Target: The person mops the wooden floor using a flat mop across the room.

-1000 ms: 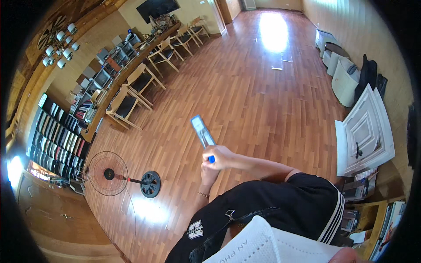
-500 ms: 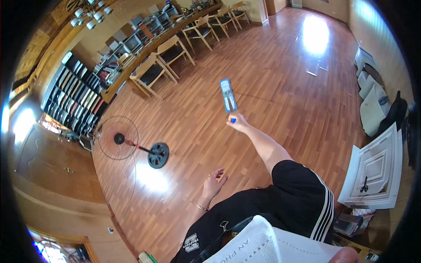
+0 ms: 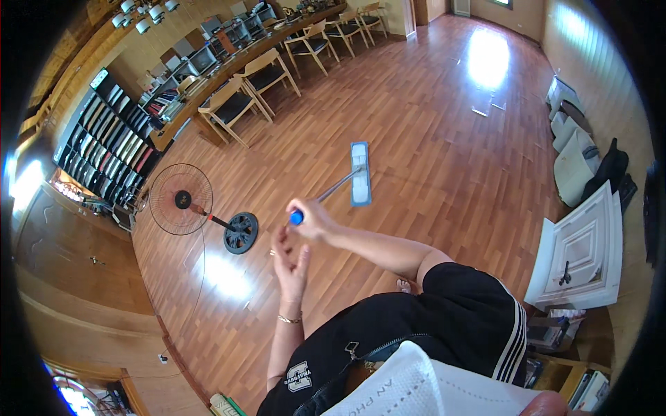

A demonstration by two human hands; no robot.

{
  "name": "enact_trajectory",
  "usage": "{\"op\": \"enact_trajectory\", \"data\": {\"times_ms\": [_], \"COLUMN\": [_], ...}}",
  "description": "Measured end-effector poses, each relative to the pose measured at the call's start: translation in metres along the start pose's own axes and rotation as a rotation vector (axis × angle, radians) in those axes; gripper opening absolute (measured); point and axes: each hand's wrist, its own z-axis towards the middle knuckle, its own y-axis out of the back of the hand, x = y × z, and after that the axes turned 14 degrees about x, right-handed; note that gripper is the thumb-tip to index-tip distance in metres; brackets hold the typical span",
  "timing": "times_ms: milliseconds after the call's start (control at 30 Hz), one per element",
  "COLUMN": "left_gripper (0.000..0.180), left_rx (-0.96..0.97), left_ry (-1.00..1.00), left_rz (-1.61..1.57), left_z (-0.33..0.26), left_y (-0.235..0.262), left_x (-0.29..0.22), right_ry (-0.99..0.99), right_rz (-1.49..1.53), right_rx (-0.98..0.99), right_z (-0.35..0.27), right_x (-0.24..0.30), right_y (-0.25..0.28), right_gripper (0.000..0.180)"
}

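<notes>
A flat mop has its blue-edged, pale rectangular head [image 3: 360, 191] on the wooden floor ahead of me. Its thin grey handle [image 3: 338, 186] slants toward me, and the blue end cap [image 3: 297, 217] shows at my right hand [image 3: 316, 220], which is closed around the top of the handle. Just below and beside it, my left hand [image 3: 290, 269] is raised with fingers apart, close to the cap and holding nothing. A bracelet sits on that wrist.
A standing fan [image 3: 241, 233] with a round black base stands to the left. Wooden chairs [image 3: 229, 107] line a long desk [image 3: 208, 87] at the back left. A white panel [image 3: 579, 253] and several leaning items are along the right wall. A white sheet [image 3: 416, 381] covers the bottom edge.
My right hand has moved left and nearer with the mop handle, and the mop head has turned and come slightly closer. My left hand has risen toward the handle's top.
</notes>
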Motion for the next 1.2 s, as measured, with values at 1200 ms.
{"op": "enact_trajectory", "data": {"times_ms": [1200], "left_gripper": [0.018], "left_rx": [0.556], "left_ry": [-0.217], "left_rz": [0.330], "left_z": [0.043], "left_y": [-0.094], "left_x": [0.026], "right_ry": [-0.626], "right_rz": [-0.562], "right_rx": [0.345], "right_z": [-0.078], "right_x": [-0.289], "right_y": [0.090], "right_gripper": [0.007]}}
